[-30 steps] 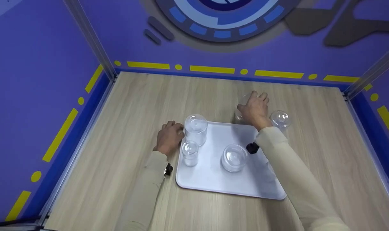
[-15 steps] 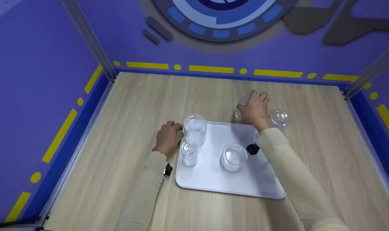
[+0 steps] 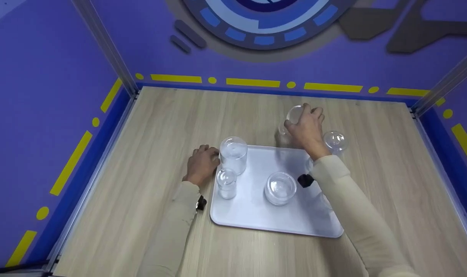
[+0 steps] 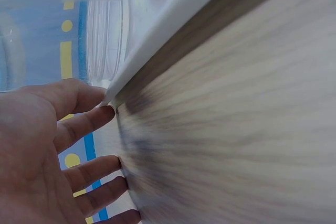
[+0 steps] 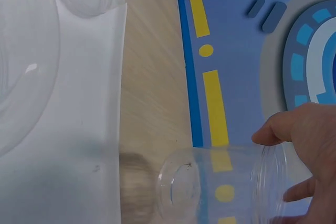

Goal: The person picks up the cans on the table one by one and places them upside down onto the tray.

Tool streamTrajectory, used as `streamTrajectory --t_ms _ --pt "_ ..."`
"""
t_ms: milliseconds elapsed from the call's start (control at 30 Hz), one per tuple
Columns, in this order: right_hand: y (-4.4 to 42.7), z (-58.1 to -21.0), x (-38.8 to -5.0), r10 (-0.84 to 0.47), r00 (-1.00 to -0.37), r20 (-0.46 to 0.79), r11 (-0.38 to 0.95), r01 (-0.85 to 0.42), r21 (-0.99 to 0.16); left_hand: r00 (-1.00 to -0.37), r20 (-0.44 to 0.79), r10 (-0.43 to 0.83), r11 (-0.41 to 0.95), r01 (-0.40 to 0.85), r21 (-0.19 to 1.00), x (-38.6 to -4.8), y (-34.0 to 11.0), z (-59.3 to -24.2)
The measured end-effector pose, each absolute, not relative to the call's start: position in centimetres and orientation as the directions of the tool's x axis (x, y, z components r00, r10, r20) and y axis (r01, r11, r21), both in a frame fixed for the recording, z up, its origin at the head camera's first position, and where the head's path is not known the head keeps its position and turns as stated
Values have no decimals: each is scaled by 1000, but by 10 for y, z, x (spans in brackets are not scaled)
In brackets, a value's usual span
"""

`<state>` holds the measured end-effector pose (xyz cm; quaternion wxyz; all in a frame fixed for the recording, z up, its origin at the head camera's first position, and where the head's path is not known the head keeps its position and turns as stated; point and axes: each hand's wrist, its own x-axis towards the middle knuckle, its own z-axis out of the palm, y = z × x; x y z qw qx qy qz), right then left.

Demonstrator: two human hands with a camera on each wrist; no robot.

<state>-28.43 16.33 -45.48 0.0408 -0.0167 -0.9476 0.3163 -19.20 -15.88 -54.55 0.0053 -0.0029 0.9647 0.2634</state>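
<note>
My right hand grips a clear jar by its ridged top end, behind the white tray. In the right wrist view, the jar's base is off the table and casts a shadow. My left hand pinches the tray's left edge, thumb above and index finger below; its other fingertips touch the table. On the tray's left side stand a large clear jar and a small one. A low, round clear jar sits right of centre.
Another clear jar stands on the wooden table, right of my right wrist. Some clear ware on the tray's right side is partly hidden by my sleeve. Blue-purple walls enclose the table at the back and both sides.
My right hand has raised the clear jar slightly off the table, and its rim shows more. The left hand and the things on the tray have stayed put.
</note>
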Motion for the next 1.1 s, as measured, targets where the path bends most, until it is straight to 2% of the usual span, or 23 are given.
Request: streamTrajectory --t_ms 633,1100 --pt "162 -444 -264 56 -995 85 691 -23 -723 -999 -48 -14 844 -37 534 -192 -160 -545" --pt "158 -441 -252 6 -990 139 612 -106 -783 -999 -50 -14 835 -39 548 -192 -158 -544"
